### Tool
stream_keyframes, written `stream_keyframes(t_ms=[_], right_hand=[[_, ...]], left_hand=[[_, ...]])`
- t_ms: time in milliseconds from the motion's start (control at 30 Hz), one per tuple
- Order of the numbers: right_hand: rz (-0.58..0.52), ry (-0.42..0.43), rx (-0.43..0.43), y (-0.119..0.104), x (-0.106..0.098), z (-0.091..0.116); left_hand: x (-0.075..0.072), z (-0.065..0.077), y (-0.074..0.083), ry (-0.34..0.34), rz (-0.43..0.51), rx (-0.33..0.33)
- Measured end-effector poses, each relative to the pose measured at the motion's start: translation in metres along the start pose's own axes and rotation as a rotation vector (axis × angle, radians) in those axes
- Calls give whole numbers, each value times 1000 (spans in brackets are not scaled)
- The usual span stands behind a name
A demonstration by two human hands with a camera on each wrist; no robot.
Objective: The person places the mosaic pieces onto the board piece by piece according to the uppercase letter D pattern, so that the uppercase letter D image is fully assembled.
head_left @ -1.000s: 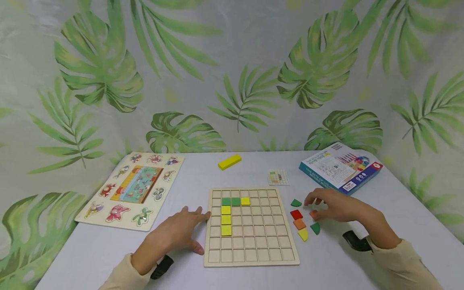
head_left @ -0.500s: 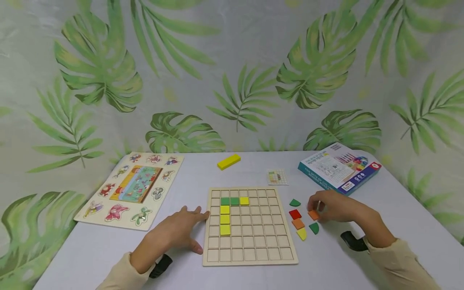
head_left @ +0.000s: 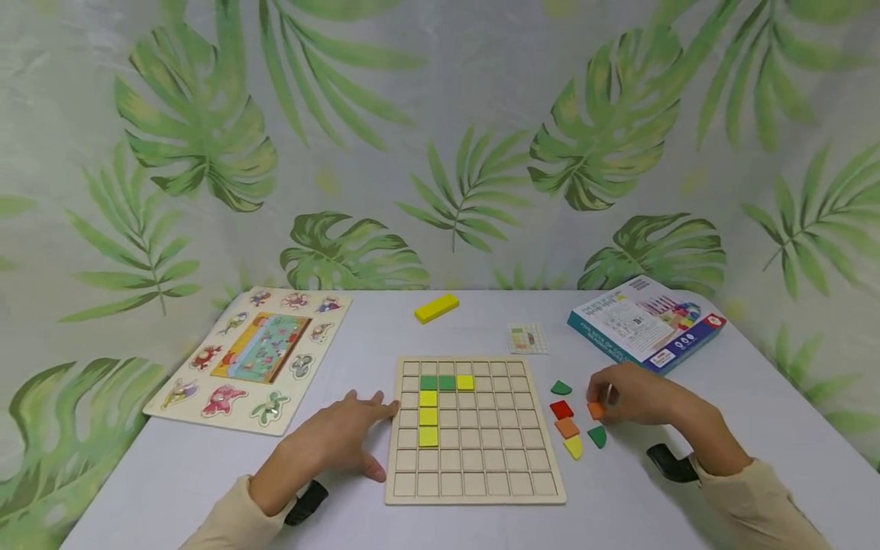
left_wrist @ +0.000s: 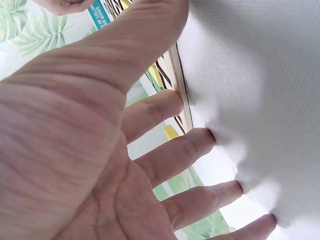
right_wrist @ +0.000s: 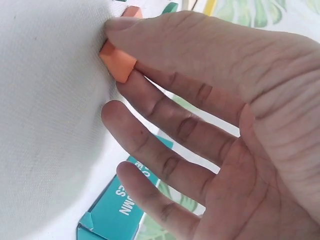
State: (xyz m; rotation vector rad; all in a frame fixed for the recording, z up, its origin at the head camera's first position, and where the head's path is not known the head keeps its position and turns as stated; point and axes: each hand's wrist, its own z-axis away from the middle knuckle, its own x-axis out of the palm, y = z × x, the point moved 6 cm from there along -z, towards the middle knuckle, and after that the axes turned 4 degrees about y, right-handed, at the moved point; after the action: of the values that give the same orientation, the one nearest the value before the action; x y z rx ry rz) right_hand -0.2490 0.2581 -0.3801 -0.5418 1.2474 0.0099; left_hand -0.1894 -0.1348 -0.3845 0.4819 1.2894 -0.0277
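My right hand (head_left: 635,393) pinches an orange square tile (right_wrist: 119,65) between thumb and fingers, low at the table surface. Beside it lie a red tile (head_left: 561,409), another orange tile (head_left: 567,428), a yellow rounded tile (head_left: 573,447) and two green rounded tiles, one nearer (head_left: 597,437) and one farther (head_left: 561,388). My left hand (head_left: 337,439) rests with spread fingers on the table, thumb and forefinger at the left edge of a wooden grid board (head_left: 474,440). On that board, green and yellow square tiles form a row and a column.
A small pattern card (head_left: 528,338) lies behind the board, with a yellow block (head_left: 436,308) farther left. An animal puzzle board (head_left: 316,309) is at the left. At the back right stands a boxed set (head_left: 646,321). A leaf-print cloth (head_left: 454,260) hangs behind the table.
My right hand has shifted slightly right and closed its fingers on the orange tile. The left hand has stayed at the board's edge. The head view has tilted slightly.
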Motion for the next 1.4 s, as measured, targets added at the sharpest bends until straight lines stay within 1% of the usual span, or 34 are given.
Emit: stream_keyframes(t_ms=[100,233,300,500,567,667,733,867,967,1133,1233,1400], right_hand=[[17,18,2,0,1,0],[61,68,-22,-11,-2,2],[87,94,-36,-20,-4,2],[138,154,-139,-52,-4,5],[137,154,-178,-64,-4,6],[132,143,-212,-84,-2,5],[133,136,-253,-97,0,3],[157,162,-343,-122,0,-2],[168,172,-390,-138,3,-6],[158,134,-468,-165,16,-10],[172,127,-521,-180,24,-13],[197,113,-558,-197,36,-20]], left_hand=[[0,-1,0,-11,-10,2],[-2,0,1,-33,-19,-9],[-3,1,0,-42,-21,-14],[-2,1,-1,-42,-20,-11],[-1,0,-1,-37,-18,-7],[0,-2,-1,-31,-14,-2],[0,-3,-1,-33,-13,-3],[-2,-5,0,-23,-20,0],[-5,-6,1,-16,-20,3],[-6,-5,1,-30,-8,6],[-4,-3,0,-35,1,8],[-1,-2,-1,-38,10,-1]])
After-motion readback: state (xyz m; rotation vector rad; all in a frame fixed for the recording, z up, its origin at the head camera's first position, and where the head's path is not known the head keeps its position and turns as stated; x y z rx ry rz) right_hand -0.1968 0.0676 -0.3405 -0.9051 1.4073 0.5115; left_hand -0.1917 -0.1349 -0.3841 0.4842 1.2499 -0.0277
